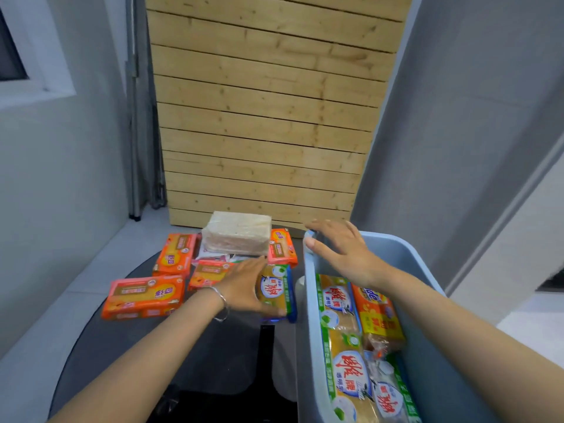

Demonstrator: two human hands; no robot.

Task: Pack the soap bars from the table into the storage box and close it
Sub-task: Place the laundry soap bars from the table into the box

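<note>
A blue storage box (308, 300) stands at the right with several wrapped soap bars (348, 367) inside. On the dark round table (128, 340) lie several orange soap packs (143, 296), a green-and-blue soap pack (276, 288) and a clear-wrapped block of pale soap (238, 236). My left hand (244, 285), with a silver bracelet at the wrist, lies flat against the green-and-blue pack, fingers spread. My right hand (338, 251) rests open on the box's far left corner rim.
A wooden slat panel (268, 117) leans upright behind the table. Grey walls close in on both sides. A folded metal frame (137, 148) stands in the left corner. A white cylinder (300, 285) shows between table and box.
</note>
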